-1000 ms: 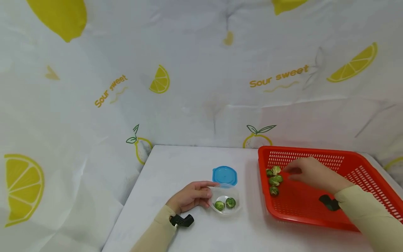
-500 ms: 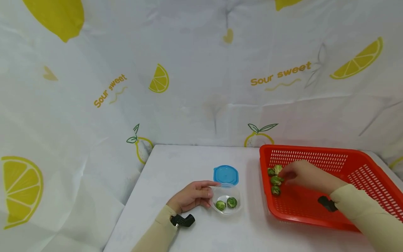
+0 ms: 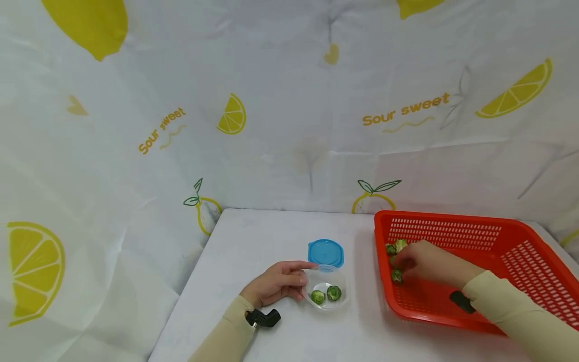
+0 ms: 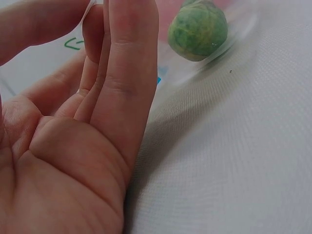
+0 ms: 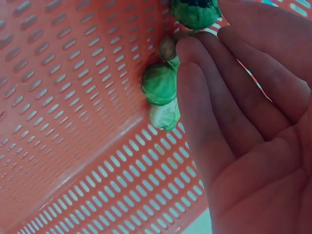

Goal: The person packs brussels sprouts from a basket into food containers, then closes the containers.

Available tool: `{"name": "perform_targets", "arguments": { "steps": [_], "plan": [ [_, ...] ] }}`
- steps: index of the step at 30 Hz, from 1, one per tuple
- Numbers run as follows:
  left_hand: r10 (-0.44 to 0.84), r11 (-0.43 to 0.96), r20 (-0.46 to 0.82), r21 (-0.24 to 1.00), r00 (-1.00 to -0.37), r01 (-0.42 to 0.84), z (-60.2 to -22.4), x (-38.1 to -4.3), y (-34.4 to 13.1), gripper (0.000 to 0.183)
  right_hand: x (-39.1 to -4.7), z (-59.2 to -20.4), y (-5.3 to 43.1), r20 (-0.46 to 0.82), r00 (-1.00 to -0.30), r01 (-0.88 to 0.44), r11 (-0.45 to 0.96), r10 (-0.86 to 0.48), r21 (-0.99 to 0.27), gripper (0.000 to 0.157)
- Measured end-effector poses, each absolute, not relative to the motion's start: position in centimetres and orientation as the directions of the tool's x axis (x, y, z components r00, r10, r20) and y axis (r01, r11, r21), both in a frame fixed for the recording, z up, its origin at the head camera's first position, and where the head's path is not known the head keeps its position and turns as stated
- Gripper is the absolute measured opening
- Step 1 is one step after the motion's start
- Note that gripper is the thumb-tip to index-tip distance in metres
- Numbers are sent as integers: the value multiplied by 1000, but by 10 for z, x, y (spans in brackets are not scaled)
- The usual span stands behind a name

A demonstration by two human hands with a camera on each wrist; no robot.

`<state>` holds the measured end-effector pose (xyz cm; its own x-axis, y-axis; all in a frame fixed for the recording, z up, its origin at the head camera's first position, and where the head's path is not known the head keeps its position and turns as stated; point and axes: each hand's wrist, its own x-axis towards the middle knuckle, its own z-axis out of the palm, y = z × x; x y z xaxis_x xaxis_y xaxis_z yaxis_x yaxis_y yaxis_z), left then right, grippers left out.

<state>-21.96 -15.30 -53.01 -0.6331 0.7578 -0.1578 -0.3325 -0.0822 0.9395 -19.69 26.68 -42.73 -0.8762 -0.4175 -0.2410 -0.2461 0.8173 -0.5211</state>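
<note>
My left hand grips the left side of a small clear plastic tub. Inside it lie two Brussels sprouts, a paler one and a darker one; the left wrist view shows a sprout through the clear wall. Over in the red plastic basket, my right hand reaches to sprouts along the left wall. Its thumb and fingertips are beside the nearest sprout, with no firm grip visible. The fingers partly cover another sprout. Two more sprouts, one green and one pale, sit beyond.
A blue lid lies flat on the white table just behind the tub. The basket's perforated walls rise around the right hand. A lemon-print cloth hangs behind the table and on the left.
My right hand has shifted left and toward the near side of the basket, now covering the middle sprout. The left hand and the tub stay where they were.
</note>
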Motion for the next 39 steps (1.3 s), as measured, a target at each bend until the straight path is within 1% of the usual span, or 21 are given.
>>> {"name": "perform_targets", "arguments": {
  "steps": [3,7,11,24,30,34,39],
  "plan": [
    [761,-84,-153,941,-631,-329,-529,-220,-151,56,-197,-430,264,-250,-878,-245,832,-408,-498,27],
    [760,-82,-152,942,-632,-325,-529,-221,-151,56,-197,-432,257,-242,-875,-281,847,-420,-452,23],
    [756,-77,-159,942,-635,-326,-529,-222,-151,57,-196,-431,252,-225,-872,-309,844,-436,-439,20],
    [757,-77,-164,939,-633,-336,-531,-221,-151,55,-196,-435,247,-240,-886,-274,864,-398,-423,23],
    [765,-76,-156,942,-625,-328,-530,-219,-149,56,-196,-438,248,-245,-888,-280,879,-390,-385,19],
    [758,-73,-164,941,-631,-332,-530,-220,-150,55,-197,-438,251,-234,-882,-289,862,-409,-417,20],
    [751,-74,-164,942,-639,-329,-530,-221,-153,56,-196,-430,259,-218,-891,-271,854,-397,-445,24]
  ]
}}
